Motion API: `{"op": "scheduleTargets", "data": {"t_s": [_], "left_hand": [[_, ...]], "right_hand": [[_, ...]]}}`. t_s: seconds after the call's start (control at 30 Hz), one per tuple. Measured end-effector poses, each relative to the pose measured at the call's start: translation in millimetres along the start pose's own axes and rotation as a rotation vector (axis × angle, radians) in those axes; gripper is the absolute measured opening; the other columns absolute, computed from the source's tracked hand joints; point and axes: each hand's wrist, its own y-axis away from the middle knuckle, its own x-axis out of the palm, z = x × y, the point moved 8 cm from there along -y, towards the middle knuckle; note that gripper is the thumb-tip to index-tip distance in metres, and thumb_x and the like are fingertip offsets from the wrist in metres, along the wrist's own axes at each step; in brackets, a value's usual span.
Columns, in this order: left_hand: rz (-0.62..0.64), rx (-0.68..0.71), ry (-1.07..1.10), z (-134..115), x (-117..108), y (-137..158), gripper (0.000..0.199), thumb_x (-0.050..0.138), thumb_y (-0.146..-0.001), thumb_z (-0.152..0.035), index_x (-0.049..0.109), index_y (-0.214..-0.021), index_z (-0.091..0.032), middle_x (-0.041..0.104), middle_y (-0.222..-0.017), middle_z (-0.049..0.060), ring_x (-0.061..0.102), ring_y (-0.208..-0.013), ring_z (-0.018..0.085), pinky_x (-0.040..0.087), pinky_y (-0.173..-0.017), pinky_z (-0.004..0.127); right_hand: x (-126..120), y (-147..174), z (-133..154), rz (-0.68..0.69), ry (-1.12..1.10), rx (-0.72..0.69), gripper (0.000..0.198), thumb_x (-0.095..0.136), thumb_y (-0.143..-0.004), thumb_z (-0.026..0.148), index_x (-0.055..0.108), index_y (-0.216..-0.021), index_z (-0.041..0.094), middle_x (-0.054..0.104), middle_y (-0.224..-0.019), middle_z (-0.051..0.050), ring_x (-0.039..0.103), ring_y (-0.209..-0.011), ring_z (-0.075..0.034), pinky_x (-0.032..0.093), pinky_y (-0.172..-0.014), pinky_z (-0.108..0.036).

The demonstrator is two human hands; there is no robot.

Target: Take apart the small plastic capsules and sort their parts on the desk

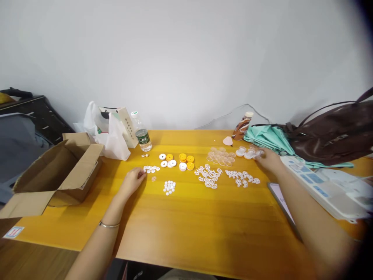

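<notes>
My left hand (134,182) rests on the table with its fingers curled closed. Its fingertips are beside a cluster of small white round caps (151,169), and whether anything is between them cannot be seen. At the right, my right hand (267,159) reaches to a group of clear and white round plastic pieces (247,153). Its fingers are bent together at that group's right edge, and what they grip is unclear. White and yellow spools (183,158) lie mid-table. Nearby are clear plastic rings (221,156), white spoked pieces (208,177), more white cut-out pieces (243,177) and small white discs (169,187).
An opened cardboard box (72,171) and white plastic bag (112,140) stand left, near a water bottle (143,136). Toward the right are a brown drink bottle (242,126), green cloth (271,140), dark bag (335,132), phone (282,206) and white plastic case (323,186).
</notes>
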Motion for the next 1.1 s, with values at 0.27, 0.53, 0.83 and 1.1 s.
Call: {"op": "scheduleTargets", "data": {"t_s": [0.27, 0.53, 0.83, 1.1], "left_hand": [[-0.027, -0.062, 0.057, 4, -3, 1, 0.015, 0.049, -0.075, -0.028, 0.059, -0.08, -0.017, 0.065, -0.082, 0.006, 0.059, -0.075, 0.018, 0.045, -0.07, 0.027], [-0.099, -0.15, 0.12, 7, -7, 0, 0.015, 0.053, -0.074, -0.03, 0.057, -0.082, -0.017, 0.067, -0.081, 0.005, 0.063, -0.077, 0.018, 0.047, -0.073, 0.028], [-0.103, 0.332, 0.218, -96, -13, 32, 0.021, 0.048, -0.083, -0.035, 0.058, -0.09, -0.018, 0.062, -0.087, 0.005, 0.057, -0.079, 0.015, 0.044, -0.074, 0.026], [0.346, 0.582, 0.342, -182, 59, 77, 0.047, 0.066, -0.065, -0.051, 0.053, -0.097, -0.018, 0.056, -0.088, 0.005, 0.052, -0.08, 0.016, 0.041, -0.071, 0.027]], "right_hand": [[-35, 35, 14, 0.017, 0.114, 0.187, 0.045, 0.048, -0.078, 0.043, 0.056, -0.106, 0.009, 0.062, -0.094, -0.02, 0.057, -0.08, -0.022, 0.035, -0.066, -0.034], [-21, 150, 143, 0.305, -0.398, -0.145, 0.034, 0.054, -0.078, 0.035, 0.053, -0.108, 0.02, 0.063, -0.101, -0.008, 0.06, -0.091, -0.021, 0.044, -0.083, -0.034], [36, 214, 227, 0.534, -0.606, -0.342, 0.037, 0.059, -0.074, 0.03, 0.047, -0.108, 0.021, 0.063, -0.098, -0.006, 0.061, -0.091, -0.02, 0.048, -0.082, -0.035], [41, 218, 243, 0.613, -0.721, -0.377, 0.023, 0.063, -0.072, 0.028, 0.053, -0.092, 0.02, 0.061, -0.087, -0.003, 0.058, -0.082, -0.017, 0.046, -0.076, -0.03]]}}
